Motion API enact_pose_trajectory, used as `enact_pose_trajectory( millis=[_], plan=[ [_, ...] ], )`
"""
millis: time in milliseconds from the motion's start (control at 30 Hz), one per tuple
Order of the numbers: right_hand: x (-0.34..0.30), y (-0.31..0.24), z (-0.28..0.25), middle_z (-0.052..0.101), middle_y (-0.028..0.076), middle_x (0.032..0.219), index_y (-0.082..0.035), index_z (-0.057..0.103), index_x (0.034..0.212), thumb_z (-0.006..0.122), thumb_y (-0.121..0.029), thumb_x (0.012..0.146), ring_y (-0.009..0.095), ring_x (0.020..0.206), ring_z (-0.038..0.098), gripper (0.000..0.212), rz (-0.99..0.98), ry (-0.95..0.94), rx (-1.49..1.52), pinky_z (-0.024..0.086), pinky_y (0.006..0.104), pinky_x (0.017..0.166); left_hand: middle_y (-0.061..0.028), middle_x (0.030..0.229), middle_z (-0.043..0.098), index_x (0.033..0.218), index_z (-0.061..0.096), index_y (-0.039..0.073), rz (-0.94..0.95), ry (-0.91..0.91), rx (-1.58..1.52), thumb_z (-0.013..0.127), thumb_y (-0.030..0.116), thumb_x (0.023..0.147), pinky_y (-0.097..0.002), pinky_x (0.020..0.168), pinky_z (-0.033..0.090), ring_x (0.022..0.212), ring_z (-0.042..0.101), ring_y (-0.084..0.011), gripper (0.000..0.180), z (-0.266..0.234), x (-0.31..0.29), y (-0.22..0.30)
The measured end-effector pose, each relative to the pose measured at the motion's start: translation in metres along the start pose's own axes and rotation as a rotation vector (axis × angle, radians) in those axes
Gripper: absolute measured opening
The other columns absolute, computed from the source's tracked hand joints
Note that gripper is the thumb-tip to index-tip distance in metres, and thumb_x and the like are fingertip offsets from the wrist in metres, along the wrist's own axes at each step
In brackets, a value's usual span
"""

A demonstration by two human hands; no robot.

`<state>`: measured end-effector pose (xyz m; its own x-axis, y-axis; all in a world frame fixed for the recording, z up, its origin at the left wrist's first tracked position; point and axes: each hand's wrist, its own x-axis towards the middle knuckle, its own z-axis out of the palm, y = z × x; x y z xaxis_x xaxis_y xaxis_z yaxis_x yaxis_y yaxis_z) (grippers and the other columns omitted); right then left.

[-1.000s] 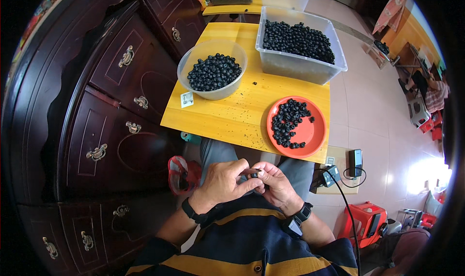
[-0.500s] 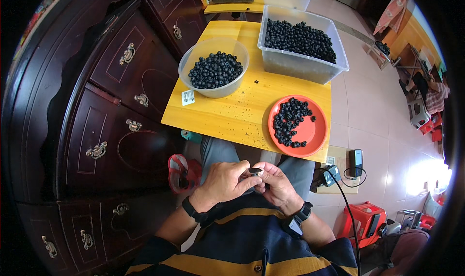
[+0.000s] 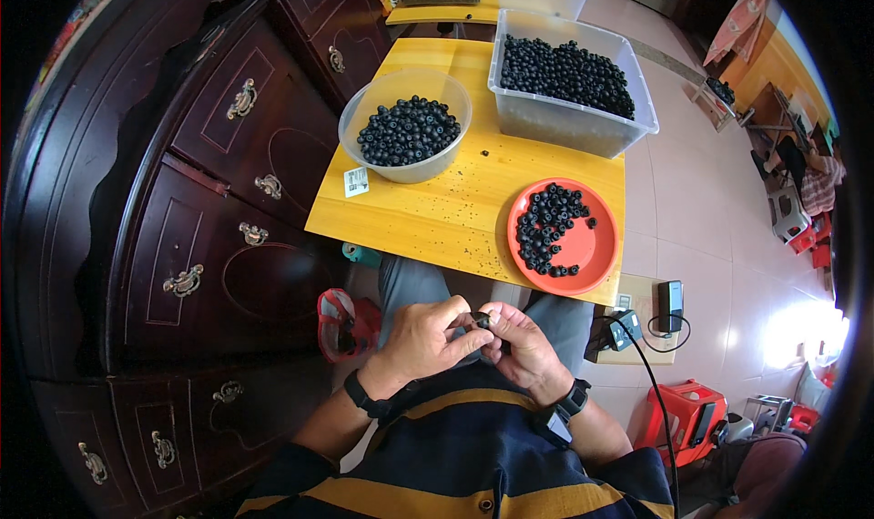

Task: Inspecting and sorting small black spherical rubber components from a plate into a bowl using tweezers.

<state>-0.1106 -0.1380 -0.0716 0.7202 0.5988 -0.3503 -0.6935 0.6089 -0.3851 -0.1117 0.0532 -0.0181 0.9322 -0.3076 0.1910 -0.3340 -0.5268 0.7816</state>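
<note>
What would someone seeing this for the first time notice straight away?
Probably the orange-red plate at the near right corner of the bright yellow table, with dark bead-like pieces scattered across it. Behind it, a translucent rectangular bin at the far right holds many more, as does the round tub at left. Below the table, the left hand and right hand pinch a small dark object.

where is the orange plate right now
In the head view, the orange plate sits at the yellow table's near right corner, below the clear rectangular bin and above the right hand in the picture.
</note>
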Motion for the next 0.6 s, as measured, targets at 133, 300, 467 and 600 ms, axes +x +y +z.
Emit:
enact_pose_trajectory(
  millis=[133, 300, 467, 600],
  plan=[
    [0.003, 0.0, 0.0, 0.065, -0.001, 0.088, -0.007, 0.062, 0.11, 0.061, -0.016, 0.101, 0.004, 0.067, 0.059, 0.013, 0.037, -0.03, 0.054, 0.049, 0.0158, 0.058, -0.0078, 0.069, 0.065, 0.089, 0.062, 0.006, 0.008, 0.064, -0.002, 0.08, 0.018, 0.084, -0.0319, 0.05, 0.047, 0.056, 0.065, -0.0172, 0.022, 0.001, 0.003, 0.008],
    [0.006, -0.002, 0.0, 0.064, -0.001, 0.087, -0.009, 0.06, 0.109, 0.06, -0.015, 0.102, 0.005, 0.067, 0.06, 0.009, 0.067, -0.031, 0.057, 0.05, 0.0157, 0.058, -0.008, 0.071, 0.068, 0.092, 0.064, 0.007, 0.025, 0.079, 0.011, 0.079, 0.018, 0.083, -0.0332, 0.053, 0.051, 0.06, 0.068, -0.0217, 0.021, 0.006, 0.003, 0.002],
    [0.007, -0.002, -0.009, 0.068, 0.004, 0.101, -0.007, 0.061, 0.115, 0.055, -0.022, 0.104, 0.011, 0.086, 0.065, 0.019, 0.18, 0.063, 0.069, 0.056, 0.0252, 0.072, -0.007, 0.067, 0.068, 0.089, 0.066, 0.007, 0.001, 0.005, 0.279, 0.077, 0.023, 0.08, -0.0377, 0.055, 0.052, 0.059, 0.068, -0.026, 0.021, -0.029, 0.031, -0.002],
    [0.01, 0.001, -0.02, 0.066, 0.015, 0.126, -0.004, 0.059, 0.126, 0.049, -0.026, 0.106, 0.024, 0.107, 0.067, 0.032, 0.184, 0.069, 0.189, 0.055, 0.0356, 0.092, -0.0094, 0.071, 0.064, 0.119, 0.064, 0.003, -0.002, 0.489, 0.121, 0.077, 0.019, 0.089, -0.0305, 0.058, 0.05, 0.061, 0.062, -0.0157, 0.037, -0.067, 0.072, 0.005]
  ],
)
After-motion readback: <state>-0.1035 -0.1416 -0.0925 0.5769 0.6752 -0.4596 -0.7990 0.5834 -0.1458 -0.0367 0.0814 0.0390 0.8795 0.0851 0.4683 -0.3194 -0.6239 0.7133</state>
